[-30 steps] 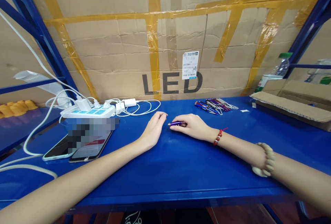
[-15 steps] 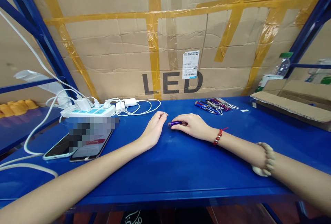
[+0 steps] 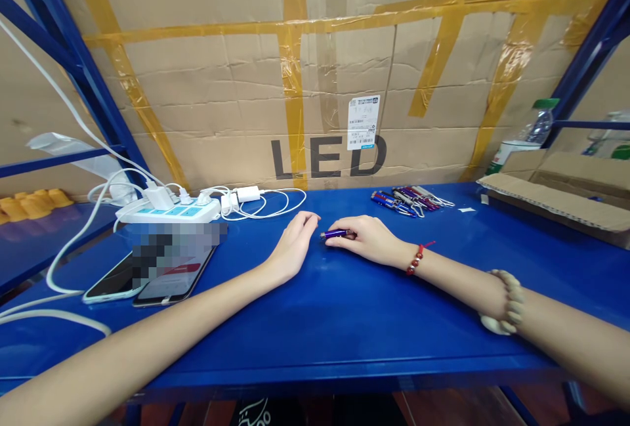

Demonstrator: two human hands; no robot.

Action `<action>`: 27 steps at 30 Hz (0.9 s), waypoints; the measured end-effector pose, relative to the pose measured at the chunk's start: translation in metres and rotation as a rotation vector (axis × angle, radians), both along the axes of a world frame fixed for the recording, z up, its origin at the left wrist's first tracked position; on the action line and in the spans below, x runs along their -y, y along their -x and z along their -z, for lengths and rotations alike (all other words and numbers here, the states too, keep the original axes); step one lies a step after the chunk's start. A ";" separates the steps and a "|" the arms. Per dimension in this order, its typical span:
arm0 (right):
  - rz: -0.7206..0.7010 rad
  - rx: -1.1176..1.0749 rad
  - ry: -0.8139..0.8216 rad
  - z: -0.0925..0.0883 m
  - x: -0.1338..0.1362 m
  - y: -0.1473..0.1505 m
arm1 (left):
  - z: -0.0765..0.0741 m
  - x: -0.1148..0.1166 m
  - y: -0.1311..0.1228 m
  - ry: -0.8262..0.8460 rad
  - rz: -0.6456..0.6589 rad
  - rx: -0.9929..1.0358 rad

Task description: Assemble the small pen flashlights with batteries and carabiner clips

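A big taped cardboard box (image 3: pixel 315 78) printed "LED" stands across the back of the blue table (image 3: pixel 344 321), filling the wall behind it. An open cardboard carton (image 3: pixel 556 199) sits at the far right edge, with a plastic bottle (image 3: pixel 526 134) behind it. On the left, a white power strip (image 3: pixel 167 211) carries chargers and looping white cables (image 3: pixel 266 203), and two phones (image 3: pixel 147 278) lie side by side in front of it.

Both forearms stretch forward, low over the table and angled in towards each other. The left hand (image 3: pixel 293 245) rests on its outer edge, fingers loosely curled and holding nothing, its fingertips just beside the end of a small purple flashlight (image 3: pixel 335 234). The right hand (image 3: pixel 369 239) lies palm down with its fingers closed narrowly around that flashlight, which lies near the table's middle, pointing left; it seems to touch the surface, though the hand hides most of it. A red bead bracelet (image 3: pixel 417 259) circles the right wrist. More small flashlights (image 3: pixel 406 201) lie in a heap, well apart behind the right hand.
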State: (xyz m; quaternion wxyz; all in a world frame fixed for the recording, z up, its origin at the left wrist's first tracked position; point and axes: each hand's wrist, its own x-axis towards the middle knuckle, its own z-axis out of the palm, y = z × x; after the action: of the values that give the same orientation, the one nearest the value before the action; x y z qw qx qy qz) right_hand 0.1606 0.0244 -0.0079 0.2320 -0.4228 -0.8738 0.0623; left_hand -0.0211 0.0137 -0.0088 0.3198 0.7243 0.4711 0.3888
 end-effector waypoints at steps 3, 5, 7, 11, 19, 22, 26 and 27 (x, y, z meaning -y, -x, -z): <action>0.004 0.013 -0.008 0.000 0.000 0.000 | 0.000 0.000 0.000 0.000 0.001 0.003; 0.003 0.018 -0.016 0.000 0.000 0.000 | 0.000 0.000 -0.001 0.002 0.003 0.005; 0.001 0.022 -0.023 0.001 0.000 0.000 | -0.001 0.000 -0.001 0.007 0.003 0.004; -0.007 0.022 -0.028 0.002 -0.001 -0.001 | -0.001 0.001 0.000 0.014 0.006 0.001; -0.004 0.030 -0.029 0.003 -0.002 -0.001 | -0.002 0.001 -0.001 0.015 0.006 0.014; -0.014 0.017 -0.024 0.003 -0.002 -0.002 | -0.001 0.001 -0.001 0.015 0.006 0.010; -0.027 0.006 -0.023 0.003 -0.002 -0.002 | -0.001 0.001 0.000 0.015 0.004 0.012; -0.032 0.005 -0.024 0.002 -0.002 -0.002 | -0.001 0.001 0.000 0.016 0.004 0.013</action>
State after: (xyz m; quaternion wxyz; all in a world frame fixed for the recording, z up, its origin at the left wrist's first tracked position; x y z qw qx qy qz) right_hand 0.1624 0.0264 -0.0102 0.2338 -0.4062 -0.8817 0.0546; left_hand -0.0208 0.0128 -0.0080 0.3295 0.7202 0.4706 0.3889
